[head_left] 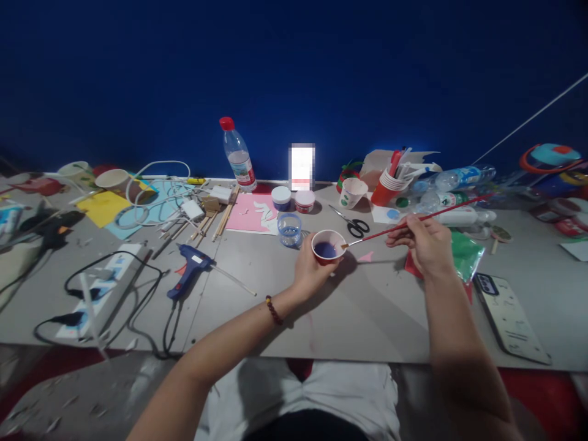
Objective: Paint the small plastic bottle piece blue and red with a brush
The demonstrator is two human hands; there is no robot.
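Note:
My left hand (312,269) is wrapped round a paper cup (328,239) with dark blue-purple liquid inside. Between the fingers of my right hand (425,242) is a long red paintbrush (381,233), its bristle tip at the cup's right rim. Just behind the cup stands a clear blue-rimmed container (290,231). Two paint jars, one with a blue base (281,199) and one with a red base (304,201), are farther back. Black-handled scissors (357,228) lie behind the brush, and a small pink scrap (366,257) lies below it.
On the left are a blue glue gun (190,269), a power strip (103,291) and cables. A red-capped bottle (239,159) stands at the back. To the right lie a phone (512,318), a green packet (466,254) and plastic bottles (459,177). A red cup (387,188) holds pens.

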